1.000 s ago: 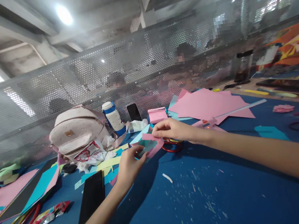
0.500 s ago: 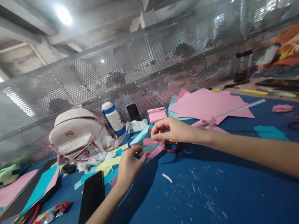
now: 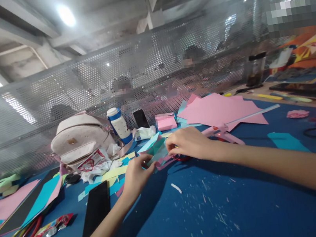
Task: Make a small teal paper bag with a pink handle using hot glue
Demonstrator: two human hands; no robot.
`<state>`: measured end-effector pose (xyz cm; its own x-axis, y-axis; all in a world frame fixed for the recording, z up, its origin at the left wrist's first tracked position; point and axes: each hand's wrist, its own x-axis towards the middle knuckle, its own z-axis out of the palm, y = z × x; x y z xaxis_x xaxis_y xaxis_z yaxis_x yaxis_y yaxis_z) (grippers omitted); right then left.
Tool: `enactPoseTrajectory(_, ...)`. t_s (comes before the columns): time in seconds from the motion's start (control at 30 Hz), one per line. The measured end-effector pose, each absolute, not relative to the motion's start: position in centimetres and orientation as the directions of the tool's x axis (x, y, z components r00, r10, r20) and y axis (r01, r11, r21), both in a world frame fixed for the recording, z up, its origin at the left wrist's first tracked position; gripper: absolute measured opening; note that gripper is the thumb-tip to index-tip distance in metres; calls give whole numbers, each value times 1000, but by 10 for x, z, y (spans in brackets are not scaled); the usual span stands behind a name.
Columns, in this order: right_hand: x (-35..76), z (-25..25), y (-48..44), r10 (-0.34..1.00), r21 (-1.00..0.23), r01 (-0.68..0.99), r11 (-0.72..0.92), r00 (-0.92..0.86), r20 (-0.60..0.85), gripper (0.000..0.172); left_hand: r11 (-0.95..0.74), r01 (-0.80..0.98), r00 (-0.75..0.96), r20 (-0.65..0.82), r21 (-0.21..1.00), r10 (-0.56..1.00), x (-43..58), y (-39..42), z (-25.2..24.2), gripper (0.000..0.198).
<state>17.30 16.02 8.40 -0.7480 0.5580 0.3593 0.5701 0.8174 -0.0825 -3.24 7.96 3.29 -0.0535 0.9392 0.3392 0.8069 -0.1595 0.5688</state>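
Note:
My left hand (image 3: 137, 173) pinches one end of a pink paper strip (image 3: 165, 165) between thumb and forefinger. On the strip's other side, my right hand (image 3: 188, 143) has its fingers closed at the paper, partly hiding it. Light-blue paper pieces (image 3: 151, 143) show just behind the strip; whether I hold any of them I cannot tell. A red loop-shaped handle (image 3: 183, 158) shows under my right hand. Just beyond my right wrist lies a pink glue gun (image 3: 222, 133) with a clear glue stick in its back.
A pale backpack (image 3: 79, 140), a bottle (image 3: 120, 126) and a phone (image 3: 141, 119) stand along a perforated metal screen. Pink sheets (image 3: 219, 109) lie at the back right. A dark phone (image 3: 96, 209) is beside my left forearm. Small scraps (image 3: 220, 218) dot the blue tabletop. People sit beyond the screen.
My right hand has shifted slightly right and turned over, with its back now more toward me. The pink strip sits lower and shows less of its face. My left hand stays put.

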Motion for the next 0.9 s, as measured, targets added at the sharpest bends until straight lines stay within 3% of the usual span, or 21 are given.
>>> enactPoseTrajectory(0.9, 171, 82, 158, 554, -49, 587, 808, -728, 405, 7, -201, 748, -30, 335, 632, 942, -29, 78, 33, 17)
